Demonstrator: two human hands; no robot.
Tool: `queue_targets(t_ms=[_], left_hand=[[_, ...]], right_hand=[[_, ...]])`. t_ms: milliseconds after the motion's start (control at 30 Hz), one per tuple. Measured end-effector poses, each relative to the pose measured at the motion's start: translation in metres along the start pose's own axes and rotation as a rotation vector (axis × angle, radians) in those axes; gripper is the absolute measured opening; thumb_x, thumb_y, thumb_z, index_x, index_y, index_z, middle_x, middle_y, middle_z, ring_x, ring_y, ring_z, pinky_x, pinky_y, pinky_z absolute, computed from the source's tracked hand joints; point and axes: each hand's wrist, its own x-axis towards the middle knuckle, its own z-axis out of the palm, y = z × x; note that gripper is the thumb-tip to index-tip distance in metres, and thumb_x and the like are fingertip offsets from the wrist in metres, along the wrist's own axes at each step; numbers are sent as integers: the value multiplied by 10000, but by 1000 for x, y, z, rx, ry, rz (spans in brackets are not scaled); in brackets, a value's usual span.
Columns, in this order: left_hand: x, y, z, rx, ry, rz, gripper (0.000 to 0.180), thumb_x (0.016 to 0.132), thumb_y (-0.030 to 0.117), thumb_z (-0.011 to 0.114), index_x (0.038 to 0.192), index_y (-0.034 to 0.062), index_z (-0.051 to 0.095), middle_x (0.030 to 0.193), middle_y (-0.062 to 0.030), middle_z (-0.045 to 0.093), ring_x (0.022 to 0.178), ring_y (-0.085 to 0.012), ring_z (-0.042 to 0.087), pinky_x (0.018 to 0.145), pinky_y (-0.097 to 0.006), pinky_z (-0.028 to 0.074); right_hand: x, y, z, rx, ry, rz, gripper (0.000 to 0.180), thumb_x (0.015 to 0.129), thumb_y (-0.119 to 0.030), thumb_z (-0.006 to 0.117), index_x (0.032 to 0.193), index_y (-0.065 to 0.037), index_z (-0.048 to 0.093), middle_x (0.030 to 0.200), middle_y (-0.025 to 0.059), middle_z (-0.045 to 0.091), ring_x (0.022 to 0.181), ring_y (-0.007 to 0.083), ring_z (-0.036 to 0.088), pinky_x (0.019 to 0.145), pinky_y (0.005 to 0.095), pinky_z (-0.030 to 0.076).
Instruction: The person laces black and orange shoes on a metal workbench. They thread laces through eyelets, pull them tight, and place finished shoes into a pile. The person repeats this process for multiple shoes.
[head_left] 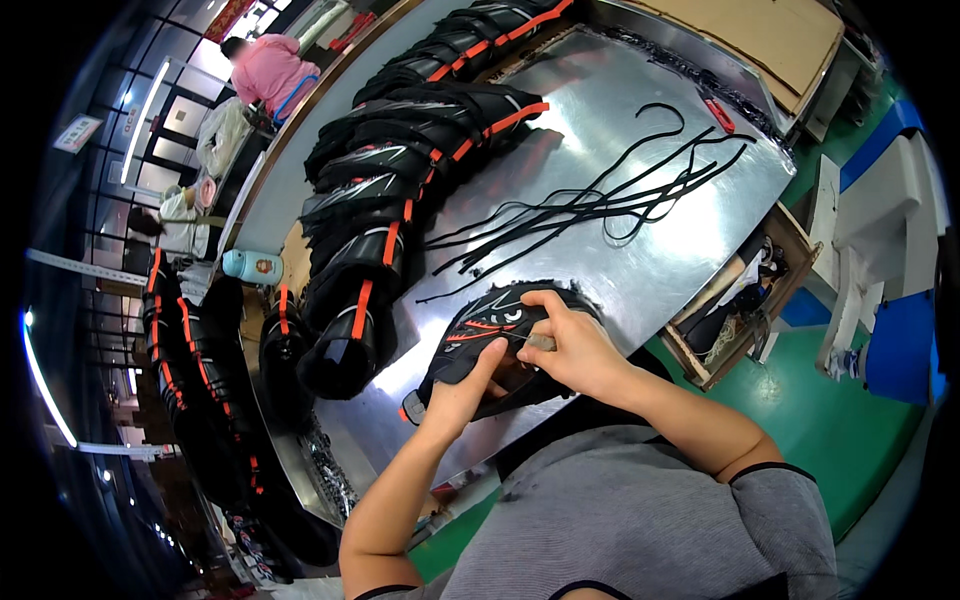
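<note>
A black shoe upper (455, 362) with red and white markings lies at the near edge of the metal table. My left hand (468, 388) grips its near side, the thumb on top and the other fingers hidden beneath. In my right hand (583, 352) is a small awl-like tool (541, 342) with a pale handle. Its thin metal shaft points left, toward the red-marked part of the upper by my left thumb. Whether the tip pierces the material is too small to tell. Several loose black laces (590, 208) lie on the table beyond the upper.
Long nested rows of black shoe uppers (350, 200) with orange strips cover the table's left side; more rows (205, 370) stand farther left. A red cutter (718, 115) lies at the far right. An open wooden drawer (745, 345) juts out on my right. A light-blue bottle (252, 266) stands left; a person in pink (272, 72) is beyond.
</note>
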Motion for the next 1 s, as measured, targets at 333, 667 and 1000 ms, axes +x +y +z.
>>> queue_targets(t_ms=[333,667,1000], left_hand=[[-3,4,3,249,152,94,301,891,236,777,1072,4,710,953,-33,721,829,-105,638,750,-275,519],[-11,-3,7,263,161,276,282,877,165,780,1091,-4,710,1030,-64,737,928,-143,669,847,-302,525],[-17,-9,16,106,120,160,240,1007,214,618,867,31,683,715,16,675,483,-55,488,431,-221,389]], right_hand=[[-19,-22,-21,7,-39,-100,358,954,-188,653,1198,-4,466,823,173,670,775,379,679,715,453,510],[-5,-24,-33,-433,-68,-271,147,942,-196,666,957,-78,580,726,95,671,675,331,669,570,428,485],[15,-38,-17,-685,-319,-323,211,808,-129,706,949,-23,591,685,105,695,678,309,714,596,425,532]])
